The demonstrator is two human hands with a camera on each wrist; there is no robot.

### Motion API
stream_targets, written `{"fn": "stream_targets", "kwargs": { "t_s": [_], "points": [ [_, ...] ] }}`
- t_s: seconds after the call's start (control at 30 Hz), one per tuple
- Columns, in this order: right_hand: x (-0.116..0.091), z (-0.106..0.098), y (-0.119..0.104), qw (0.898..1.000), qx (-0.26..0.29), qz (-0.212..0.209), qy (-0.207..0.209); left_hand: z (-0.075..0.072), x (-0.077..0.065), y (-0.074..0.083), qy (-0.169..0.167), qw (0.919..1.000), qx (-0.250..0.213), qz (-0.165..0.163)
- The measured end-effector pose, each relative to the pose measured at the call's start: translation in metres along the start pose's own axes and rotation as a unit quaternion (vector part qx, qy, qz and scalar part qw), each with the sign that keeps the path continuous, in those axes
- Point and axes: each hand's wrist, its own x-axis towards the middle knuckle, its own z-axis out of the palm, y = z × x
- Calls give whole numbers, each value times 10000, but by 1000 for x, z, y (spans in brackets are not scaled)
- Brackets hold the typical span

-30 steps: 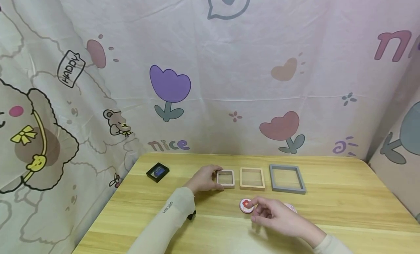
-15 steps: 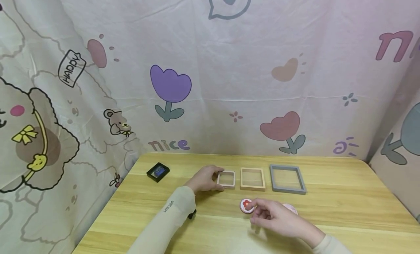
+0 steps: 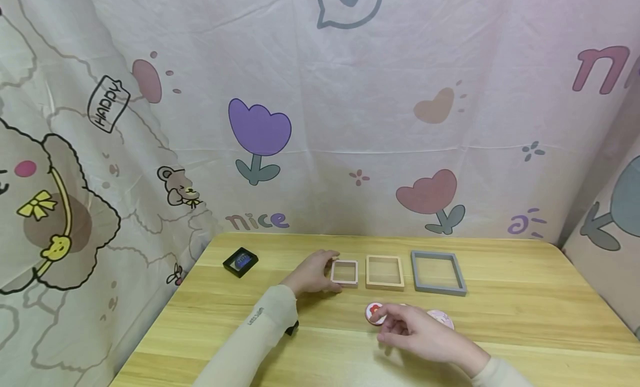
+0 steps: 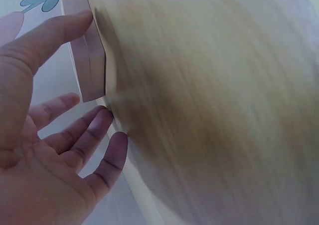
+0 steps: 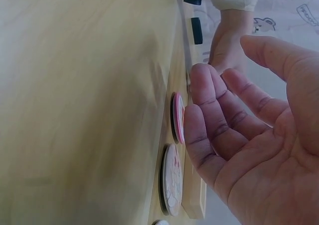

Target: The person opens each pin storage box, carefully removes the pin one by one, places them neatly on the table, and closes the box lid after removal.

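Observation:
My left hand (image 3: 312, 273) is at a small pale pink square frame (image 3: 345, 273), thumb at its near side and index finger by its far left corner. In the left wrist view the thumb presses the edge of the frame (image 4: 87, 45), while the other fingers curl loosely behind. My right hand (image 3: 425, 331) hovers with loosely curled fingers over a round disc with a red flower (image 3: 370, 313) and holds nothing. The right wrist view shows its fingertips beside the flower disc (image 5: 177, 117). A pale pink patterned disc (image 3: 442, 318) lies behind that hand.
A yellowish square frame (image 3: 384, 287) and a larger grey-blue one (image 3: 440, 290) stand in line right of the pink frame. At the back left lies a black square frame (image 3: 240, 262) with a blue middle. Printed cloth (image 3: 325, 126) hangs behind the wooden table (image 3: 525, 298).
My right hand has shifted slightly left over the flower disc, and more of the pale pink disc shows behind it. My left hand stays at the pink frame.

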Motion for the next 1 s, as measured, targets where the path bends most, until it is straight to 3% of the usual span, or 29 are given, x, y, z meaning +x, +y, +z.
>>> {"fn": "stream_targets", "kwargs": {
  "t_s": [0.47,0.77,1.0],
  "points": [
    [14,12,-10,9999,1,-10,-125,-12,-20,-7,-4,9992,-394,-98],
    [26,23,-13,9996,-55,6,-271,-24,-33,-16,325,9968,-421,-594],
    [44,35,-16,9990,-76,172,-394,-35,-45,-31,619,9954,-216,-702]
  ]
}}
